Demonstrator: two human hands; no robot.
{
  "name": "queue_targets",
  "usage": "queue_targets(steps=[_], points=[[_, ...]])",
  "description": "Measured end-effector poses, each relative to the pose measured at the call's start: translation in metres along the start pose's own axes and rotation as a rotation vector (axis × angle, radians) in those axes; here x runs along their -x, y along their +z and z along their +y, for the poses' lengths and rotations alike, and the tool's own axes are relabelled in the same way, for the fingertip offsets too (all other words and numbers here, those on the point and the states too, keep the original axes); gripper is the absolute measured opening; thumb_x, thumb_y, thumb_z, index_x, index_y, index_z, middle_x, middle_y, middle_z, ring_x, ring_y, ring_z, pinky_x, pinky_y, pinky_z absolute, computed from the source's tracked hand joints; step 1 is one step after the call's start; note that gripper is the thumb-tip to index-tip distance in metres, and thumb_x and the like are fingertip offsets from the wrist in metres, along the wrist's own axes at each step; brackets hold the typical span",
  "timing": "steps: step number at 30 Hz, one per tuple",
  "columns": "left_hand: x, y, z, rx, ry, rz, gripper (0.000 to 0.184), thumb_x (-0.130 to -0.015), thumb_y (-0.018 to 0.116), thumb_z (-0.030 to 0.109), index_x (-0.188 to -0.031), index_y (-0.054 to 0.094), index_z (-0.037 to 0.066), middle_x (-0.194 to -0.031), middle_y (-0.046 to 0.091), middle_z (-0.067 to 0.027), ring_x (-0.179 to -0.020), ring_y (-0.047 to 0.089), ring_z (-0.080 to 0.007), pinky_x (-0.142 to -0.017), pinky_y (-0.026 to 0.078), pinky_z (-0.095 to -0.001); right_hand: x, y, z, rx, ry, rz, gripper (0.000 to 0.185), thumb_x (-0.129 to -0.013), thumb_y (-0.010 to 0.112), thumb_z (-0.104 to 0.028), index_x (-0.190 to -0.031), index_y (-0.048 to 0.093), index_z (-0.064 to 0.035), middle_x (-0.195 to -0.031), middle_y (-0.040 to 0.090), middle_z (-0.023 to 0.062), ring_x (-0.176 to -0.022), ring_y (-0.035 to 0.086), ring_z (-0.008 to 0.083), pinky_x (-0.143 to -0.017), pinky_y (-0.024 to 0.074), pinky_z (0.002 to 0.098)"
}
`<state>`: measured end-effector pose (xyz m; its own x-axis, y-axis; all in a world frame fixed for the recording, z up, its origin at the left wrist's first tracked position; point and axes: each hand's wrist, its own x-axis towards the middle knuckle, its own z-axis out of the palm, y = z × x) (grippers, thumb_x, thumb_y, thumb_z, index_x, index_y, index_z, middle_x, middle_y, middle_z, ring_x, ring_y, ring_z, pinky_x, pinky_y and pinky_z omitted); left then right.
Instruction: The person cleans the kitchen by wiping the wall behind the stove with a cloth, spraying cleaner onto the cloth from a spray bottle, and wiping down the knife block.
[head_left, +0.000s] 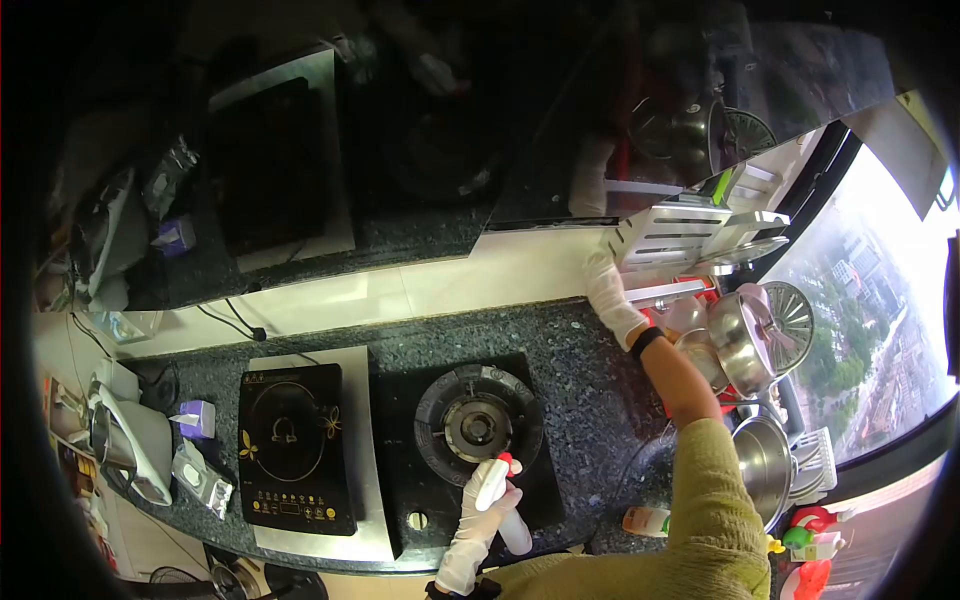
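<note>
Head view: left hand (483, 518) wraps a spray bottle (514, 533), gas burner's (478, 428) six o'clock; right hand (608, 290), half-past one, grip unclear. We judge spraying in hand, calling for steady aim.

Daylight fills the window (915, 285) (green trees (836, 330) outside).

1. On the counter (590, 430): cooker (287, 450) left, burner (478, 425) right.
2. Left of the cooker: tissues (196, 420).
3. At the burner's near side: spray bottle (515, 534) in left hand (478, 522).
4. Farther right: pot (762, 470), then window (865, 290).
</note>
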<state>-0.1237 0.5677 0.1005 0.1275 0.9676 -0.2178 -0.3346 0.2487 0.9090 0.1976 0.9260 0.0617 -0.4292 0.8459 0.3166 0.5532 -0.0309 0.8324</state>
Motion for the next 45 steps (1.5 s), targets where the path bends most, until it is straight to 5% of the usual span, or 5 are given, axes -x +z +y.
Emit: queue_targets(steps=[18,24,26,35,45], points=[[0.006,0.0,-0.006,0.002,0.021,-0.022,0.047,-0.068,0.063,-0.012,-0.109,0.062,0.01,-0.103,0.065,0.0001,-0.077,0.055,-0.0076,-0.074,0.047,-0.0247,0.048,-0.005,-0.05,-0.132,-0.163,-0.318,0.035,-0.091,0.05,-0.031,-0.102,0.07,-0.0044,-0.093,0.065,0.0093,-0.091,0.059,0.0296,-0.078,0.0434,0.0482],[0.005,0.002,-0.004,-0.023,0.03,-0.072,0.046,-0.069,0.063,-0.012,-0.109,0.062,0.01,-0.105,0.065,0.0004,-0.079,0.054,-0.0071,-0.075,0.046,-0.0241,0.076,-0.028,0.01,-0.212,-0.022,0.121,0.015,-0.082,0.052,-0.013,-0.086,0.063,-0.0041,-0.081,0.057,0.0094,-0.078,0.057,0.0236,-0.067,0.0438,0.0345],[0.007,0.002,-0.005,-0.051,0.035,-0.084,0.045,-0.07,0.063,-0.012,-0.11,0.062,0.01,-0.106,0.065,0.0003,-0.08,0.054,-0.007,-0.076,0.046,-0.0238,0.083,-0.083,0.045,-0.167,0.034,-0.113,0.018,-0.083,0.049,-0.012,-0.093,0.059,-0.0002,-0.082,0.055,0.0122,-0.079,0.056,0.0255,-0.068,0.0445,0.035],[0.013,0.012,-0.006,-0.027,-0.012,-0.1,0.048,-0.07,0.063,-0.011,-0.113,0.061,0.009,-0.106,0.065,-0.0005,-0.08,0.054,-0.0073,-0.076,0.046,-0.0241,0.078,-0.02,-0.049,-0.092,-0.057,-0.082,0.026,-0.083,0.052,-0.017,-0.102,0.065,-0.0032,-0.09,0.061,0.0108,-0.082,0.057,0.0243,-0.073,0.0427,0.0374],[0.007,0.014,-0.002,-0.035,-0.026,-0.095,0.048,-0.068,0.064,-0.011,-0.112,0.062,0.009,-0.106,0.065,-0.0007,-0.078,0.055,-0.0078,-0.075,0.047,-0.0245,0.067,-0.056,0.015,-0.101,-0.056,-0.091,0.019,-0.084,0.053,-0.016,-0.095,0.064,-0.0054,-0.083,0.06,0.007,-0.078,0.056,0.0218,-0.068,0.0408,0.0366]])
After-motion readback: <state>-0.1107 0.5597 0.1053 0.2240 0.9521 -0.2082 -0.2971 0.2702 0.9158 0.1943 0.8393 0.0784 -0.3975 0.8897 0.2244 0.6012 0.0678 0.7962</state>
